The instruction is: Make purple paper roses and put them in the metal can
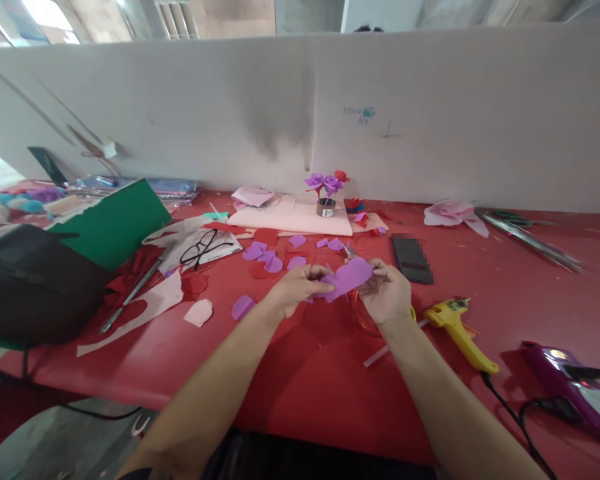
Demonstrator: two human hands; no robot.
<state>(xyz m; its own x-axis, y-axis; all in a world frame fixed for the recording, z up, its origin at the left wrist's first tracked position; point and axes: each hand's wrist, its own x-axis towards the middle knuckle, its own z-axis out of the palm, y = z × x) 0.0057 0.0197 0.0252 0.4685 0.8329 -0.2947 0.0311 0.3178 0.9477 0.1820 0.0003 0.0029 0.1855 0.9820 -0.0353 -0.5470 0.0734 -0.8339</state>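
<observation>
A purple piece of paper or felt with a wavy, petal-like edge is stretched between my hands above the red table. My left hand pinches its left end between thumb and fingers. At its right end, the thumb and fingers of my right hand are closed on it. Beneath my right hand show the red handle loop of a pair of scissors and a metal tip beyond the purple piece; whether that hand also grips them I cannot tell. Loose purple petals and red pieces lie just beyond my left hand.
A yellow glue gun, a purple power strip and a black phone-like slab are on the right. Glasses, a green board and a black bag are left. Purple flowers in a small pot stand by the wall.
</observation>
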